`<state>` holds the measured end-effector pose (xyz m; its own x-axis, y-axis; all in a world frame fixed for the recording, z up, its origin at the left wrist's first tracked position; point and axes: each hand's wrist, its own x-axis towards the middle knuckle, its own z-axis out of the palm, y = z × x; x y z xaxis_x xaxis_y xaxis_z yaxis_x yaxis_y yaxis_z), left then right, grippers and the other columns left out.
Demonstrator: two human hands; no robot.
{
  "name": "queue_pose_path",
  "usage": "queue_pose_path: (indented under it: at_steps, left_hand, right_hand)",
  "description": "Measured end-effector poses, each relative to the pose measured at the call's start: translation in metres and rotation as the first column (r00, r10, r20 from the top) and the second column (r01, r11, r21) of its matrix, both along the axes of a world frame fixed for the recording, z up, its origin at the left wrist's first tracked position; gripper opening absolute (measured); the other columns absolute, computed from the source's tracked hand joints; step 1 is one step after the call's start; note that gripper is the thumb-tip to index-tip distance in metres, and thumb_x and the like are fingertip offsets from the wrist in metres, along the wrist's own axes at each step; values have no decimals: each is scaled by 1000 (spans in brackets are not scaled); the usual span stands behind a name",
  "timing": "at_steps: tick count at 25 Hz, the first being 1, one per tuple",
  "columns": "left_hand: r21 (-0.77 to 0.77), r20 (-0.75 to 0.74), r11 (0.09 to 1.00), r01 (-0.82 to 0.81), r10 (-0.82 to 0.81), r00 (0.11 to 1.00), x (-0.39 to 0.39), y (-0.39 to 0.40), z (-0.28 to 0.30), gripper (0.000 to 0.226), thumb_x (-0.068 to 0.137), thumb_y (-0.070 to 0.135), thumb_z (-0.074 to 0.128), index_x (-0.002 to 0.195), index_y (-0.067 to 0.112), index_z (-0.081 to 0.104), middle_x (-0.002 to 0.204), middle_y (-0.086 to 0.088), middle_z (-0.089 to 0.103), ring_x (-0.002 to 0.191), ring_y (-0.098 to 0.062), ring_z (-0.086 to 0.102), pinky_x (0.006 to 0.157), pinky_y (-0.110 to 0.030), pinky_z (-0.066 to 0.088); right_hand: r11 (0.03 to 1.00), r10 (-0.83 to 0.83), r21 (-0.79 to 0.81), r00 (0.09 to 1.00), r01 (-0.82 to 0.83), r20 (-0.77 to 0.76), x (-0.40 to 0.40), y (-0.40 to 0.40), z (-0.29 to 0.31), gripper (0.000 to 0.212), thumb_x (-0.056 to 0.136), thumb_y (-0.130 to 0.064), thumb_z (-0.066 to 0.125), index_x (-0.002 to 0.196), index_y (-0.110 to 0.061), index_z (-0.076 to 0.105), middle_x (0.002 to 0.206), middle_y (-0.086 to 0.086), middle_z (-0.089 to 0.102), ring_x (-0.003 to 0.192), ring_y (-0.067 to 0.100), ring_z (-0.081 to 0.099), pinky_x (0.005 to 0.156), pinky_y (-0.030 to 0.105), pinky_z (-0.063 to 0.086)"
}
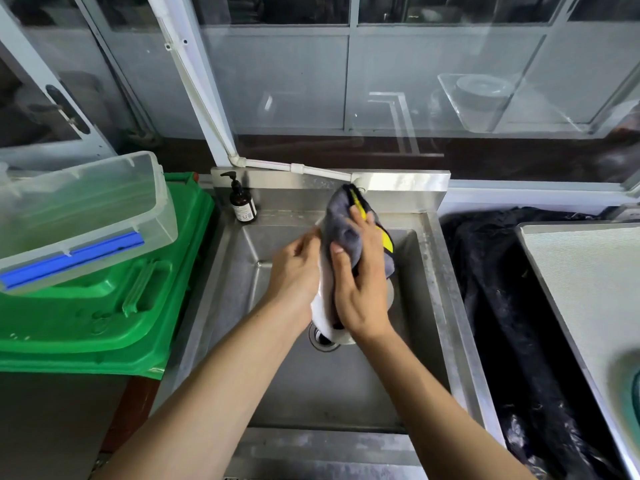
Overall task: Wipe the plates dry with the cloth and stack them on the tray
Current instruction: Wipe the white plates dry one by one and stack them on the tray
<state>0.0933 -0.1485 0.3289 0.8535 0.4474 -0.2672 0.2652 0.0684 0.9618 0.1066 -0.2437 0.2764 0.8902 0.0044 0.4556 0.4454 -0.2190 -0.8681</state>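
Over the steel sink (429,306), the left hand (294,275) grips a white plate (320,306) on edge by its rim, fingers curled round it. The right hand (360,292) presses the grey cloth (343,230) against its face, fingers pinching the fabric. The plate looks stiff, breakable and probably slippery when wet, so holding the rim seems wisest.

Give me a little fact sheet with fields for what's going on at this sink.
activity: drying a plate over the sink
plate: white round plate, held on edge
cloth: grey cloth with yellow trim, covering the plate's upper part
left hand: grips the plate's left rim
right hand: presses the cloth onto the plate
sink: stainless steel basin
nearby: dark pump bottle at the sink's back left corner
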Motion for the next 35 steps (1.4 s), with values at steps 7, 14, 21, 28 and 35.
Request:
queue_pose_path:
  at_steps: [7,14,21,28,35]
  left_hand:
    - [-127,-50,984,-127,122,991,13,22,12,38,98,46,59,70,22,69,62,9,72,56,-8,70,50,-16,51]
    - [-215,-81,962,-170,156,984,7,23,9,23,96,45,62,86,26,66,112,-6,72,112,-32,67,101,-53,51]
    - [-325,-53,941,-90,77,996,-10,22,25,21,101,40,55,100,23,67,118,-6,73,114,-29,68,102,-53,52]
    - [-238,16,971,-25,29,999,-13,27,38,33,101,38,55,118,14,69,121,-11,72,119,-31,65,106,-50,49]
    - [-126,-19,985,-118,116,993,-3,26,29,26,102,36,56,93,18,71,104,-15,75,95,-29,71,94,-44,56]
  right_hand:
    - [972,104,-225,977,-60,189,-61,8,-31,45,105,-29,47,148,-15,52,164,-1,39,157,29,24,127,56,16]
    - [987,-139,69,985,147,-103,-72,2,-52,57,102,-30,44,153,-51,36,167,-16,29,158,16,20,128,36,15]
    - [845,-249,343,870,410,-425,-13,-21,-29,40,105,-37,46,142,-24,53,133,-19,60,123,-16,52,108,15,41]
    - [997,-21,-73,1000,20,-11,15,-26,17,44,106,-34,50,149,-26,47,159,-7,44,154,16,31,126,44,26]
    - [944,280,-198,958,-263,61,-42,-3,-2,52,108,-27,47,159,-22,39,171,-5,23,161,22,7,127,59,14]
